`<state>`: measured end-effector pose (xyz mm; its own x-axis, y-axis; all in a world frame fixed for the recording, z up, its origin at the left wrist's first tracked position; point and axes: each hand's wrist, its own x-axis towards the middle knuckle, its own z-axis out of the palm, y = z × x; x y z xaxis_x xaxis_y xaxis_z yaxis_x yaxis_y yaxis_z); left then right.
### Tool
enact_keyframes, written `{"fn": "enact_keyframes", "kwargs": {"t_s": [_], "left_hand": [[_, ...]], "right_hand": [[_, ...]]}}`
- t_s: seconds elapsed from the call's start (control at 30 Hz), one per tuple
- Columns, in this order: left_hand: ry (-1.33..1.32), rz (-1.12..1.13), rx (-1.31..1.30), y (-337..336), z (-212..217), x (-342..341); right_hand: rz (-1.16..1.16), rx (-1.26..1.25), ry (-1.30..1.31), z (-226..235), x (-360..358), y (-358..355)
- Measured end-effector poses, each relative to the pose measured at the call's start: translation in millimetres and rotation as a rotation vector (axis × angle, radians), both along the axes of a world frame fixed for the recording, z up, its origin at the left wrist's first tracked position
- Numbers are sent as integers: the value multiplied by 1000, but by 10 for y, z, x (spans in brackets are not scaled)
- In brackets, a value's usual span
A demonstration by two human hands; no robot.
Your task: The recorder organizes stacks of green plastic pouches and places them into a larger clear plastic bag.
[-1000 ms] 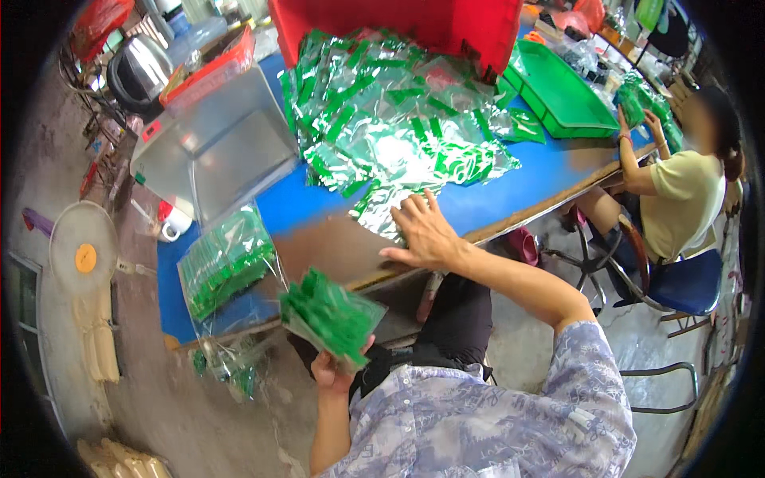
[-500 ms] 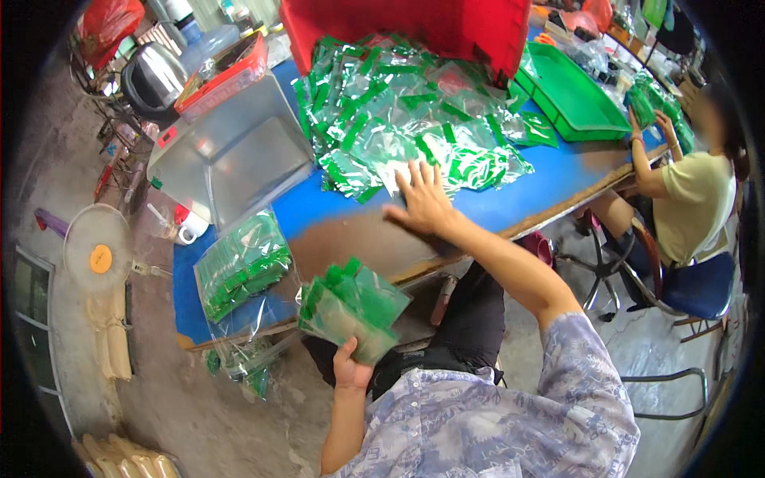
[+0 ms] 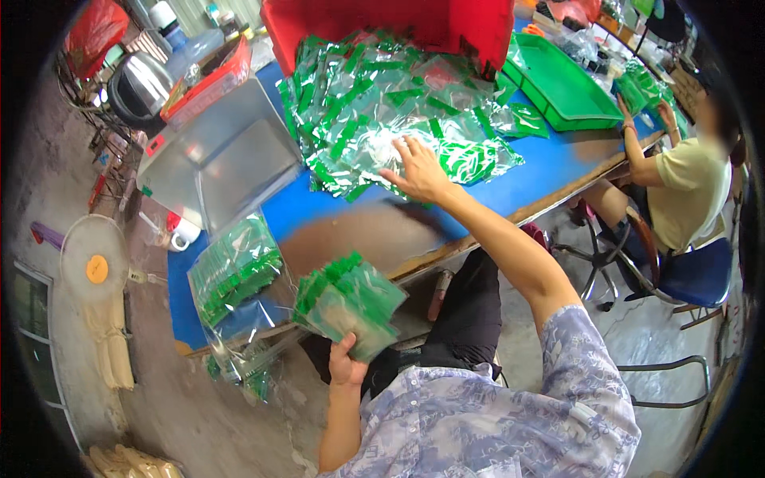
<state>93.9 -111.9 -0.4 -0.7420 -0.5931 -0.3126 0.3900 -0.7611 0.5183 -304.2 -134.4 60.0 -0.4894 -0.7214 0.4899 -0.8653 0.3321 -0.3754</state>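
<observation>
My left hand (image 3: pixel 346 362) grips a fanned stack of clear plastic packets with green bands (image 3: pixel 355 307), low in front of me by the table's near edge. Fingers apart, my right hand (image 3: pixel 418 171) reaches over the near side of a large heap of similar packets (image 3: pixel 374 103); no packet shows in its grasp. Whether its fingertips touch the heap I cannot tell. That heap spills from a red bin (image 3: pixel 382 20) tipped toward me. A clear bag filled with neatly lined packets (image 3: pixel 239 263) lies at the table's left corner.
A translucent plastic box (image 3: pixel 231 163) stands left of the heap, near a white cup (image 3: pixel 185 233). Right of the heap is a green tray (image 3: pixel 562 88). On the right a seated co-worker (image 3: pixel 689 179) handles packets at the blue table (image 3: pixel 319 203).
My right hand has shifted slightly left and its fingers have drawn in a little over the heap. The left hand still holds its stack. The whole view has shifted slightly.
</observation>
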Motion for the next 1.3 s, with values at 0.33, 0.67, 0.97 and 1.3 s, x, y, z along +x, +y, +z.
{"fn": "enact_keyframes", "kwargs": {"t_s": [0.33,0.67,0.97,1.3], "left_hand": [[228,-15,88,-80,-30,102],[-37,94,65,15,-29,114],[73,3,76,-141,-90,184],[20,73,-231,-115,464,-132]], "right_hand": [[394,283,144,80,1296,305],[-154,230,210,-185,115,117],[815,223,-871,184,1360,638],[624,177,-1049,427,1551,715]]}}
